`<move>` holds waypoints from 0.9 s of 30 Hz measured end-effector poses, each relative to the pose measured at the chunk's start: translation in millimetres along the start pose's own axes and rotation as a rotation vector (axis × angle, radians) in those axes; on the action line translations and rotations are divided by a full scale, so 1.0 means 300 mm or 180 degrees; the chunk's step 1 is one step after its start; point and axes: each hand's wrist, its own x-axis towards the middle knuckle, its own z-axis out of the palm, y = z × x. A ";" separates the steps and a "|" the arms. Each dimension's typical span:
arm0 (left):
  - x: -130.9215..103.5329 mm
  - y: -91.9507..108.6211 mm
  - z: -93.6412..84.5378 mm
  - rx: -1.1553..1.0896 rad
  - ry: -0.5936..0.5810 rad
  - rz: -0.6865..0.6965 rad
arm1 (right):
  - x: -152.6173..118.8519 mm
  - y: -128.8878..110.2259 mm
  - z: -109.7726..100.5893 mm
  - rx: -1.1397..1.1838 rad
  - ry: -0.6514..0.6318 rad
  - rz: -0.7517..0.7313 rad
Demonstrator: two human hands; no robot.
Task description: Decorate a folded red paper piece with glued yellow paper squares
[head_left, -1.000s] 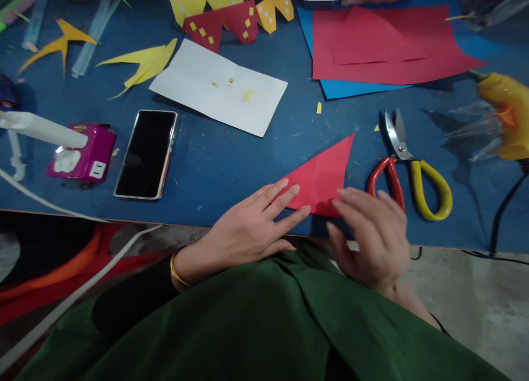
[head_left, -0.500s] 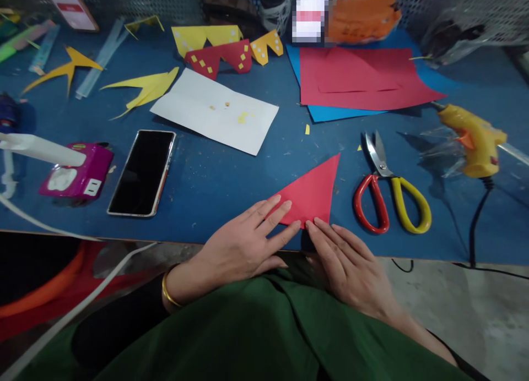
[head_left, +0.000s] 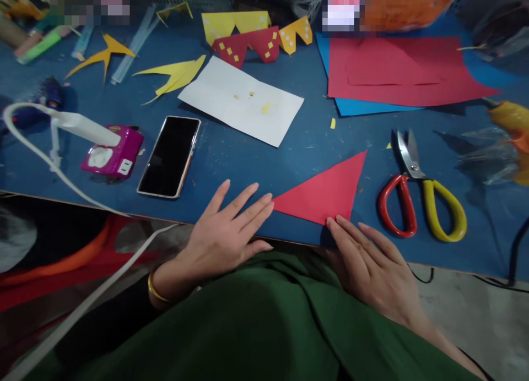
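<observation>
A folded red paper triangle lies flat near the front edge of the blue table, its sharp corner pointing up and right. My left hand is open, palm down with fingers spread, and its fingertips touch or almost touch the triangle's left corner. On the triangle's lower edge rest the fingertips of my right hand, whose fingers are stretched out; its thumb is hidden. Scissors with one red and one yellow handle lie spread to the right of the paper.
Left of centre are a phone, a white paper sheet and a purple power socket with a cable. Decorated paper crowns and red sheets lie behind. A yellow glue gun stands right. Another person's hand is far left.
My left hand has slid left off the triangle's middle to its left corner, uncovering more of it. My right hand stays at the lower edge. The whole view has shifted.
</observation>
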 end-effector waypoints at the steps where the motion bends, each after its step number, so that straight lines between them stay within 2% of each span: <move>1: -0.014 0.000 -0.003 -0.0002 0.0063 -0.0115 | 0.001 -0.001 0.000 0.0000 0.0024 0.0007; 4: -0.034 0.008 0.000 0.0014 0.0500 -0.0494 | 0.002 -0.003 0.003 0.0001 0.0071 0.0016; 7: -0.019 0.026 0.011 0.0081 0.0957 -0.0786 | -0.001 -0.001 0.010 0.0010 0.0089 0.0016; 9: 0.001 0.037 0.020 0.0029 0.1011 -0.0663 | -0.003 0.005 0.012 0.0004 0.0086 -0.0033; 13: 0.024 0.042 0.038 -0.0152 0.0901 -0.0138 | 0.009 0.025 0.003 -0.0013 0.0134 -0.0154; 15: 0.027 0.037 0.044 -0.0298 0.1049 -0.0266 | 0.027 0.036 -0.006 -0.0020 0.0116 -0.0257; 18: 0.042 0.031 0.044 -0.0677 0.1246 -0.0893 | 0.063 0.046 -0.012 -0.0219 0.0111 -0.0479; 21: 0.081 0.028 0.035 -0.1049 0.1063 -0.1446 | 0.088 0.052 -0.006 -0.0408 0.0249 -0.0584; 23: 0.111 0.023 0.029 -0.1121 0.0842 -0.1590 | 0.091 0.057 0.000 -0.0349 0.0317 -0.0585; 27: 0.149 -0.003 0.018 -0.0808 0.0506 -0.1196 | 0.079 0.071 0.011 -0.0215 0.0256 -0.0597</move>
